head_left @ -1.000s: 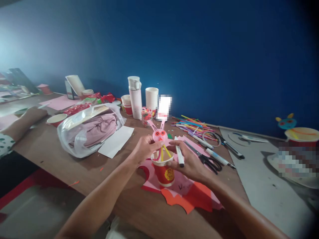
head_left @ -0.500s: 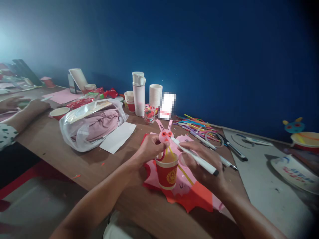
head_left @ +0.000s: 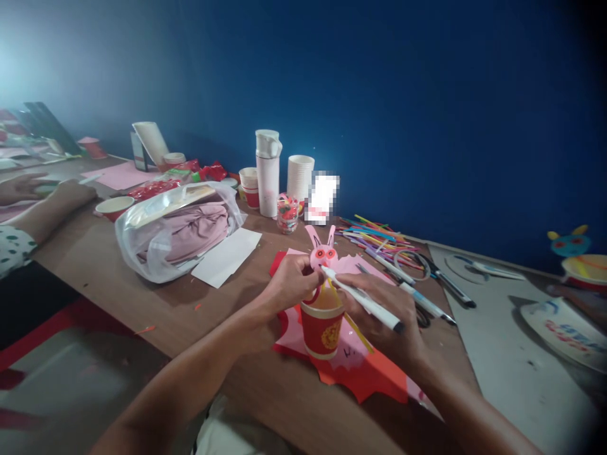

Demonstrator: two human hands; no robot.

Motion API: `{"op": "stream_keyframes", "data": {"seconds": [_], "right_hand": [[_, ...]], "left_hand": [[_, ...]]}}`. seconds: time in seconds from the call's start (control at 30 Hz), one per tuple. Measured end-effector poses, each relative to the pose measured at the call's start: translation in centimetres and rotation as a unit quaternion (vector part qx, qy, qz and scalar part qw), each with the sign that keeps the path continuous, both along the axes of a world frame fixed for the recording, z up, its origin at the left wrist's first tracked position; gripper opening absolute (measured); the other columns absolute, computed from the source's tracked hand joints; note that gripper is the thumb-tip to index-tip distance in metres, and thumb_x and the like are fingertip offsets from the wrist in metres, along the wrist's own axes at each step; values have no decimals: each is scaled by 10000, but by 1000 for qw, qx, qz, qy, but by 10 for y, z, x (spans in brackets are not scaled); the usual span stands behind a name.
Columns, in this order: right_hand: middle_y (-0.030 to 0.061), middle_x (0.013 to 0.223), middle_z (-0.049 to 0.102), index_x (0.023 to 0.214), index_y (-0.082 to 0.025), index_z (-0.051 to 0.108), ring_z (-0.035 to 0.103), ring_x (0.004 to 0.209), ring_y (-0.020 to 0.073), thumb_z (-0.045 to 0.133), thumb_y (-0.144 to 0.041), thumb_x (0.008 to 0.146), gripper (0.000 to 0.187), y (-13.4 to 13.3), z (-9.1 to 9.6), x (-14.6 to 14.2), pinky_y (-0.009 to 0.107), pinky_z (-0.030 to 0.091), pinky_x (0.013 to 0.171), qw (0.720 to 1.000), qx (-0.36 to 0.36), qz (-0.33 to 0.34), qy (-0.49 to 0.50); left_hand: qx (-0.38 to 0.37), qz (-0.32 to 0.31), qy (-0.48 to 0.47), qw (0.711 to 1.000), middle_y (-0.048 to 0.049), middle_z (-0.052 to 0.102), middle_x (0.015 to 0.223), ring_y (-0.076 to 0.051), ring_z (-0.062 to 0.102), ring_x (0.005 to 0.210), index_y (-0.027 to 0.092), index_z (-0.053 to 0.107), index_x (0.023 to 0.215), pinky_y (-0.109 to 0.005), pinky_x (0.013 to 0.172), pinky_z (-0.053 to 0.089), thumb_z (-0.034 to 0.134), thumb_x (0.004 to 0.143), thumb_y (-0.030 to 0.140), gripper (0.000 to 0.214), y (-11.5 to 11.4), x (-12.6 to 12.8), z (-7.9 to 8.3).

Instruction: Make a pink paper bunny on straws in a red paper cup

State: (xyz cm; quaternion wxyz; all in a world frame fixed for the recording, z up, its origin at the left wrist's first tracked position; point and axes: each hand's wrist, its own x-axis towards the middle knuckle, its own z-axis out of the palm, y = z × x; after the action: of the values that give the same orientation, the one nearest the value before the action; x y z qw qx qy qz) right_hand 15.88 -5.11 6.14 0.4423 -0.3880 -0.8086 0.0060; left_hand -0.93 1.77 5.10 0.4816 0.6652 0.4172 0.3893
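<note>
A red paper cup (head_left: 322, 328) stands on pink and red cut paper (head_left: 374, 373) near the table's front edge. A pink paper rabbit face (head_left: 323, 254) with two ears rises above the cup, with yellow strips below it. My left hand (head_left: 290, 283) pinches the rabbit face from the left. My right hand (head_left: 386, 316) grips a white marker (head_left: 363, 299) and its tip touches the lower part of the rabbit face.
A clear bag (head_left: 177, 229) with pink cloth and a white sheet (head_left: 227, 256) lie to the left. A white flask (head_left: 268, 172), stacked cups (head_left: 300, 178) and a small jar (head_left: 287, 213) stand behind. Coloured straws (head_left: 374, 234), pens and scissors (head_left: 417, 297) lie right. Another person's arm (head_left: 42, 208) rests far left.
My right hand turned the marker from upright beside the cup to slanting, and brought its tip onto the rabbit face. The view shifted slightly left and down.
</note>
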Motion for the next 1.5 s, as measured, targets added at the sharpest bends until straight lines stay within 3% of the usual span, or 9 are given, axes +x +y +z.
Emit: {"op": "stream_keyframes", "data": {"seconds": [0.37,1.07,1.23,1.5], "right_hand": [[57,1042,687,1161,-257,573,659,906,198,585,-124,790,394,1,0,0,323,514,782,1000,-3,-1,3],[80,1022,694,1097,-205,616,655,912,192,611,-97,764,351,5,-3,0,298,504,778,1000,-7,11,25],[67,986,697,1073,-206,617,654,892,189,612,-92,754,339,4,-5,2,298,503,780,1000,1,8,24],[63,892,716,977,-199,647,680,801,192,618,-121,755,237,-1,15,8,283,532,713,998,22,-54,40]], "left_hand": [[7,-23,-2,1000,36,459,506,-66,404,478,136,527,564,-186,457,314,516,685,186,132,-1,1,-3],[14,-20,7,1000,29,520,544,-73,449,498,124,588,610,-185,467,325,512,707,200,144,3,1,-8],[9,-7,17,1000,33,497,520,-70,432,477,130,543,574,-185,445,304,527,703,226,163,3,1,-8],[-13,22,27,999,24,514,518,-86,460,477,133,567,588,-197,441,312,581,692,310,206,2,-1,-2]]}}
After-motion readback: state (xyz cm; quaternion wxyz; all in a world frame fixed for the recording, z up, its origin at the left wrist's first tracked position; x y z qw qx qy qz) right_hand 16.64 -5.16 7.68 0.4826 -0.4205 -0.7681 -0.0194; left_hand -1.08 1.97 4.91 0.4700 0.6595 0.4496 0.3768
